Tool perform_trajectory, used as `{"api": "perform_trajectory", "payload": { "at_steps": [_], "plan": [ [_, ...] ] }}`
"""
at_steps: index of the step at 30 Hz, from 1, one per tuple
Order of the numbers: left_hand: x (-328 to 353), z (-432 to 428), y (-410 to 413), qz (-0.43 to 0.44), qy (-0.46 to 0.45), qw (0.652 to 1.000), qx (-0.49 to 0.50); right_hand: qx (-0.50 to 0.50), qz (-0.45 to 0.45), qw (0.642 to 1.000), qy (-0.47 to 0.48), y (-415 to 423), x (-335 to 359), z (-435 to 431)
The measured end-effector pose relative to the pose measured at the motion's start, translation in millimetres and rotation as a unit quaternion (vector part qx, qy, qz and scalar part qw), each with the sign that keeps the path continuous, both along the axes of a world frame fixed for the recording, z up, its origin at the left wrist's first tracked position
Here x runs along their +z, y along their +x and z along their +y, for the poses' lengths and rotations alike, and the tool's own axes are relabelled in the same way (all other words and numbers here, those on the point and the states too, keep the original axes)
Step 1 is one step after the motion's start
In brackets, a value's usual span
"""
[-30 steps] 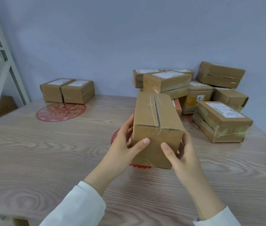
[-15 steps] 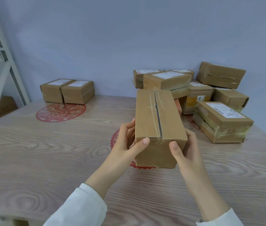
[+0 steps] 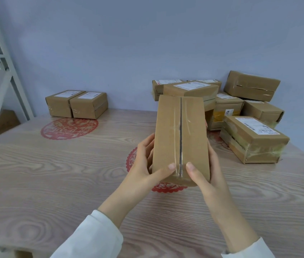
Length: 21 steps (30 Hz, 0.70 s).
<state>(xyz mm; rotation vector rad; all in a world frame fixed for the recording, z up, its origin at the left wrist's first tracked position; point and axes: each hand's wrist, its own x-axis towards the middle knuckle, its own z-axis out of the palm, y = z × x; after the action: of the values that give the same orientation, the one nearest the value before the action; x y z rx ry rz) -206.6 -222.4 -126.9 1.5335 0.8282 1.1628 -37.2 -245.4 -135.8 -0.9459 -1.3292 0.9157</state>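
A long brown cardboard box [image 3: 168,135] with a taped centre seam is held above the wooden table [image 3: 54,174], its seamed face turned up toward me. My left hand [image 3: 143,164] grips its left side with the thumb on the near edge of the top face. My right hand [image 3: 207,172] grips the right side, thumb lying next to the seam. Under the box a red paper-cut circle [image 3: 168,188] shows on the table.
A pile of several taped parcels [image 3: 250,135] fills the back right of the table. Two labelled boxes [image 3: 76,104] sit side by side at the back left, behind another red paper-cut circle [image 3: 69,128]. A white metal rack [image 3: 4,75] stands at far left.
Both hands have tipped the box toward me, so its seamed face now points up and its near end is almost hidden. My thumbs have slid onto that face.
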Motion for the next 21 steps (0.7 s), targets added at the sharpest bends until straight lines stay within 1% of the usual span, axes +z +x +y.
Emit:
{"api": "perform_trajectory", "payload": {
  "at_steps": [5,10,14,21],
  "plan": [
    [-1.5,4.4,0.3,0.018,0.000,1.000,0.012,0.001,0.003,1.000,-0.007,0.6,-1.2,0.6],
    [-3.5,2.8,-0.4,0.005,-0.005,1.000,0.016,0.005,-0.007,1.000,0.004,-0.2,-1.2,-0.7],
    [0.2,2.7,1.4,-0.006,-0.029,0.999,0.043,0.016,-0.013,1.000,0.019,-1.4,1.9,-1.0],
    [3.8,0.0,2.0,0.005,-0.007,0.999,0.037,-0.052,-0.025,0.998,0.033,-4.1,2.7,1.4]
  ]
}}
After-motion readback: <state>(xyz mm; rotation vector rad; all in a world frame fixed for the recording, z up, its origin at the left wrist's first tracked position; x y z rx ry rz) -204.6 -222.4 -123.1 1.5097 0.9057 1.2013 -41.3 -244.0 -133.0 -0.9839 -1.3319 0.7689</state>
